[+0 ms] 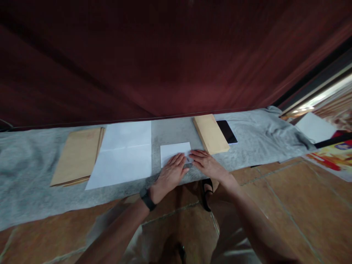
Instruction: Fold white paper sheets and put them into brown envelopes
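A small white sheet of folded paper (172, 149) lies flat on the grey cloth, directly in front of me. My left hand (173, 170) rests on its lower part with the fingers laid out flat; a dark watch is on that wrist. At the paper's right edge my right hand (207, 164) lies with its fingers stretched out, the fingertips touching the edge. Parts of the paper's lower side are hidden under the hands. Just beyond the right hand sits a stack of tan envelopes (211, 134).
Large white sheets (126, 154) with a crease lie to the left, overlapping brown kraft envelopes (78, 156). A dark phone (227, 131) sits beside the tan stack. The grey cloth (264, 135) covers a narrow ledge against a dark red curtain (176, 66). Tiled floor (291, 187) lies below.
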Demonstrator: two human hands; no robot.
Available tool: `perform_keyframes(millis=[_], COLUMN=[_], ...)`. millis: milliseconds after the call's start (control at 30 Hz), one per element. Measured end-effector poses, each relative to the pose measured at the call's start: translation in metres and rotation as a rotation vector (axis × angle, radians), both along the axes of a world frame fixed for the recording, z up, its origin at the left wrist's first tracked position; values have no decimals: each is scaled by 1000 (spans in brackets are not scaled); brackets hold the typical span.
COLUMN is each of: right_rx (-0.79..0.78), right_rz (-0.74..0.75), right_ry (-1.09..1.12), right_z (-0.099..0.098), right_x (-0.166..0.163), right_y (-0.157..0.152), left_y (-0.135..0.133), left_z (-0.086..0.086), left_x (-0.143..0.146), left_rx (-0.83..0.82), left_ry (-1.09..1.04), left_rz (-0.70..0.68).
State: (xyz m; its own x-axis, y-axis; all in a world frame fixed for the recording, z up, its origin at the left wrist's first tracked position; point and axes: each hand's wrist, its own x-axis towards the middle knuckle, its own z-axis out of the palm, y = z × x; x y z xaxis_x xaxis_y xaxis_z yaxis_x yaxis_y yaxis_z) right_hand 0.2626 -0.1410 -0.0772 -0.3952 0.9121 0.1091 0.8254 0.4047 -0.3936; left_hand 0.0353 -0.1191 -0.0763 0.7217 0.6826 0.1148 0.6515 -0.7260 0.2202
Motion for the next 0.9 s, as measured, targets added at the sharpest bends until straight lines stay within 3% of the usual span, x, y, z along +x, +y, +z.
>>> perform_keyframes(millis=[400, 667, 900], right_rx=[33, 10, -22], right_rz=[-50, -103, -132], right_ry=[-28, -108, -177], right_z=[-1, -7, -9], right_x=[-14, -21, -29], right_y=[18, 30, 33], left_y=[1, 3, 6], left_z=[1, -8, -13], left_x=[14, 22, 25], left_rx=[40, 47, 60], left_ry=[52, 65, 55], left_rz=[93, 242, 221])
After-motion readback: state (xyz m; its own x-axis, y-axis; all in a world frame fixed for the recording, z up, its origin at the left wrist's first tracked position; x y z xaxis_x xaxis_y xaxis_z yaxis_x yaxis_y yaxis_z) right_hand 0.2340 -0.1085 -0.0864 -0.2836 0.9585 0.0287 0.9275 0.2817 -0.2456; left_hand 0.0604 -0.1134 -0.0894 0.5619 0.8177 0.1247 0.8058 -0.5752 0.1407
